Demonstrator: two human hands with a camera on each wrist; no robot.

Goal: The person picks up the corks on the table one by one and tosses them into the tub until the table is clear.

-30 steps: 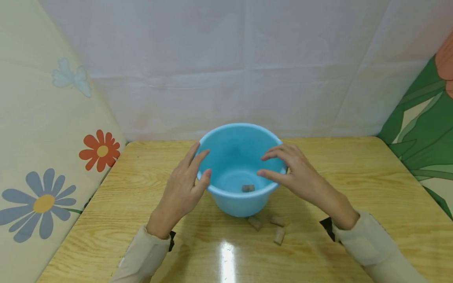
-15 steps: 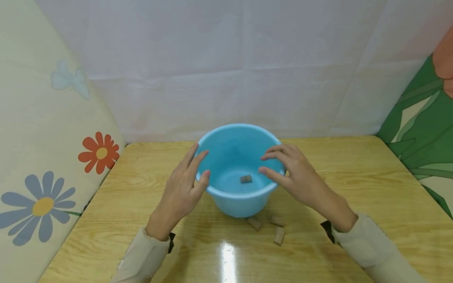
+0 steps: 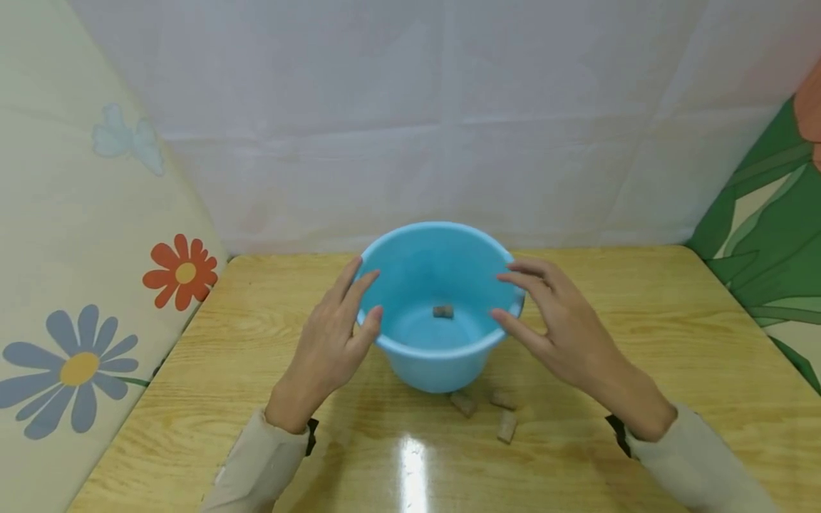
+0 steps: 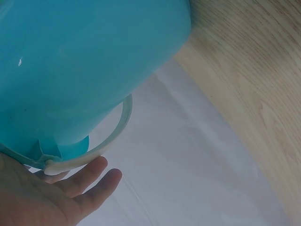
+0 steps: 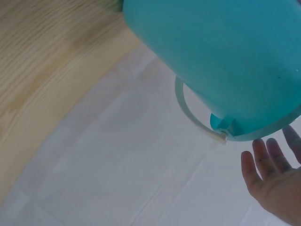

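Observation:
A light blue bucket (image 3: 436,370) stands on the table, with a small brown cork-like piece (image 3: 442,311) on its inside floor. At the left rim is my left hand (image 3: 330,338), fingers loosely spread, thumb and index tips overlapping the opening. The left wrist view shows its other fingers (image 4: 96,181) extended beside the handle (image 4: 110,136) mount. My right hand (image 3: 564,328) is spread at the right rim, its thumb and fingertips overlapping the edge. Seen from the right wrist, its fingers (image 5: 265,162) are apart from each other, close under the rim.
Several brown cork-like pieces (image 3: 507,426) lie on the wooden table (image 3: 224,356) in front of the bucket. White cloth (image 3: 398,128) hangs behind the table. Flower-printed panels (image 3: 45,185) stand at both sides.
The piece inside the bucket has moved away toward the far side. My right hand has shifted right and outward along the rim. The left hand has stayed nearly still.

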